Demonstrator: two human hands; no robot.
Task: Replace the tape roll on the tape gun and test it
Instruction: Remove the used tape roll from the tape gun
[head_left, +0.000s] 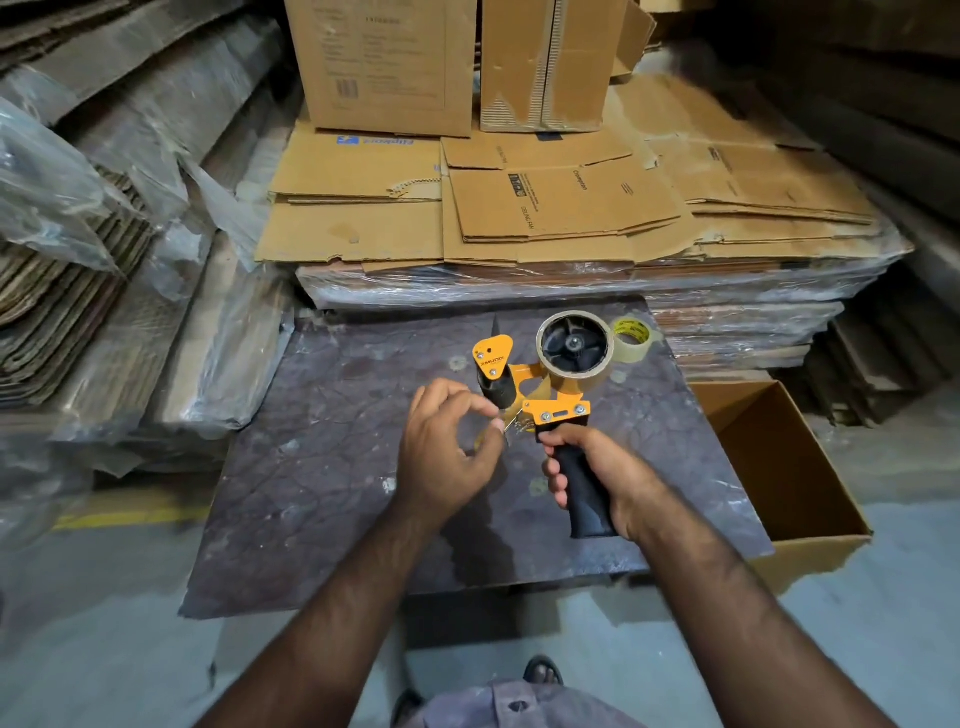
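Note:
An orange tape gun (540, 384) is held above a dark mottled board (332, 467). My right hand (597, 475) grips its black handle. A nearly spent tape roll (573, 345) with a thin brown band sits on the gun's black hub. My left hand (449, 447) is beside the gun's black roller, thumb and forefinger pinched on a thin strip of tape end near the blade. A second roll of clear tape with a yellow core (631, 338) rests on the board's far right corner, just behind the gun.
Flattened cardboard sheets (561, 208) lie on a wrapped stack beyond the board, with upright cartons (384, 62) behind. An open cardboard box (779, 467) sits at the right. Plastic-wrapped cardboard bundles (130, 260) crowd the left. Grey floor with a yellow line lies below.

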